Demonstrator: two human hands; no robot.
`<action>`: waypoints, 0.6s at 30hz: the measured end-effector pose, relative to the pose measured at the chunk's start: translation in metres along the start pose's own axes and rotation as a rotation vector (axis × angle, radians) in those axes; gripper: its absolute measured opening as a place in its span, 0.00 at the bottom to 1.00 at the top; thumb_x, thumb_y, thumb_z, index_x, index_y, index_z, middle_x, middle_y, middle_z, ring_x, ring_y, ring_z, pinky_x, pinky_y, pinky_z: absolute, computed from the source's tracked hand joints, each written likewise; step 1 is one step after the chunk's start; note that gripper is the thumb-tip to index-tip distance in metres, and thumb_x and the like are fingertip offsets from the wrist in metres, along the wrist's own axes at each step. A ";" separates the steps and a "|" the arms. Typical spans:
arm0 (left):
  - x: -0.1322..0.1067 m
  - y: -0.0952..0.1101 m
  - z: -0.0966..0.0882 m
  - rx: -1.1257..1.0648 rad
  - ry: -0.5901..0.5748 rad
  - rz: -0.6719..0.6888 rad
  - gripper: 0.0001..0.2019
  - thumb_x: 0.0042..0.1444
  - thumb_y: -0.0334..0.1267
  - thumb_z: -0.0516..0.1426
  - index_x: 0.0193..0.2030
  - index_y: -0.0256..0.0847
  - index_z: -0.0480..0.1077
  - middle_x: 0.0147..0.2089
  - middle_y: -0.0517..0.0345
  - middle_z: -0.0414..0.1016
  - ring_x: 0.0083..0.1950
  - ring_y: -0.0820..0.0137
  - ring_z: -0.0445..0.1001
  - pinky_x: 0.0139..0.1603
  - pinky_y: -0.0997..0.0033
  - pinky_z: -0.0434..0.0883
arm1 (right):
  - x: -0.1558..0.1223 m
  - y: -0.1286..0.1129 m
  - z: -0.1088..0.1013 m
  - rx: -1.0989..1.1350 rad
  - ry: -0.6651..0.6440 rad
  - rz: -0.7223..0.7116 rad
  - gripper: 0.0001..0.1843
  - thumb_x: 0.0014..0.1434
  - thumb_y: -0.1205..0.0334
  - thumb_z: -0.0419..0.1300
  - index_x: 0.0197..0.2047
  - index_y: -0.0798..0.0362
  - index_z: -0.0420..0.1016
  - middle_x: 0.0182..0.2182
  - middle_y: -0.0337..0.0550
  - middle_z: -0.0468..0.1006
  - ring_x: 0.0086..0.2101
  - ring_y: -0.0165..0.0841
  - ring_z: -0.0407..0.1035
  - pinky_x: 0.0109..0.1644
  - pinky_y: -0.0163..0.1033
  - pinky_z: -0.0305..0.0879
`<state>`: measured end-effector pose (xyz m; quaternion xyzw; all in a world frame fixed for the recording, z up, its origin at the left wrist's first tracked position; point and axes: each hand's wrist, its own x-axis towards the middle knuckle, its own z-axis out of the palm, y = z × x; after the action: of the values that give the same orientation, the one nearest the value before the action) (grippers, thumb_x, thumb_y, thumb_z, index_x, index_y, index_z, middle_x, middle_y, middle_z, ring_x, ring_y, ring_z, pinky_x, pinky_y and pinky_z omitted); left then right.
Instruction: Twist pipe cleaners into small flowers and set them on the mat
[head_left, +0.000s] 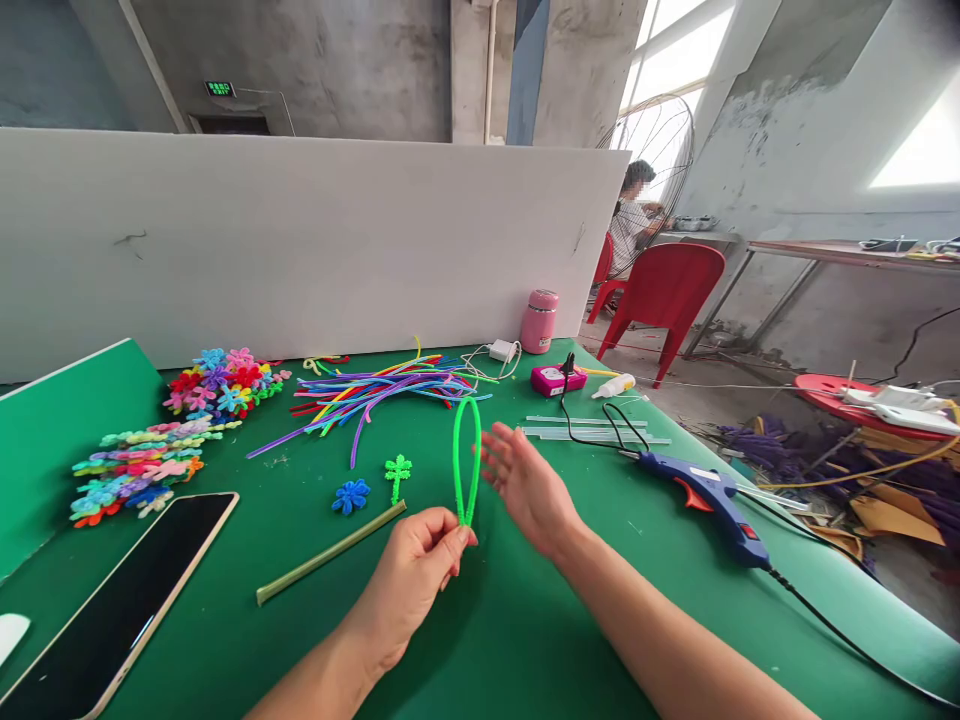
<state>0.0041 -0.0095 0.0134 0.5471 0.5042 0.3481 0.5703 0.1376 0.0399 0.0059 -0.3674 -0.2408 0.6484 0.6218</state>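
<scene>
A bright green pipe cleaner (457,450), bent into a tall narrow loop, stands upright from the fingertips of my left hand (424,560), which pinches its lower end. My right hand (529,485) is held just right of the loop, fingers stretched out and apart, with nothing in the palm; whether a fingertip touches the loop I cannot tell. Left of my hands lie a blue pipe-cleaner flower (351,496), a small green pipe-cleaner piece with a stem (397,475) and an olive-green stick (330,553).
Loose coloured pipe cleaners (390,388) lie at the back, finished flowers (225,385) at the left. A phone (120,610) lies front left. On the right are a blue glue gun (705,500) with its cord, clear glue sticks (592,434), a pink box (558,380) and a pink flask (539,322).
</scene>
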 end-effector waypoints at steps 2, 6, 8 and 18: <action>0.002 -0.004 -0.003 -0.089 0.020 0.000 0.12 0.48 0.43 0.54 0.21 0.38 0.60 0.18 0.66 0.55 0.22 0.76 0.52 0.23 0.76 0.53 | -0.012 0.011 0.005 -0.070 -0.170 0.117 0.22 0.45 0.44 0.59 0.37 0.53 0.70 0.33 0.45 0.75 0.34 0.34 0.69 0.35 0.37 0.61; 0.000 -0.012 -0.002 -0.164 0.033 0.019 0.14 0.48 0.46 0.55 0.21 0.38 0.61 0.19 0.66 0.54 0.23 0.76 0.52 0.22 0.76 0.52 | -0.033 0.031 0.012 -0.244 -0.425 0.141 0.21 0.47 0.43 0.57 0.30 0.54 0.69 0.28 0.42 0.74 0.22 0.28 0.65 0.24 0.34 0.60; -0.002 -0.012 -0.001 -0.154 0.006 0.019 0.13 0.48 0.47 0.54 0.24 0.38 0.61 0.19 0.66 0.53 0.23 0.76 0.51 0.22 0.76 0.52 | -0.038 0.035 0.013 -0.280 -0.448 0.119 0.21 0.48 0.42 0.55 0.25 0.54 0.66 0.27 0.41 0.73 0.18 0.25 0.62 0.21 0.33 0.59; -0.010 -0.012 0.005 0.339 -0.092 0.174 0.14 0.48 0.33 0.49 0.16 0.41 0.49 0.18 0.66 0.48 0.22 0.76 0.49 0.22 0.74 0.50 | -0.026 0.024 0.008 -0.221 -0.173 -0.061 0.19 0.50 0.46 0.56 0.21 0.53 0.64 0.28 0.43 0.75 0.33 0.33 0.65 0.38 0.37 0.58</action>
<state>0.0043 -0.0223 0.0035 0.6920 0.4798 0.2808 0.4604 0.1152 0.0126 -0.0026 -0.3688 -0.3746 0.6278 0.5740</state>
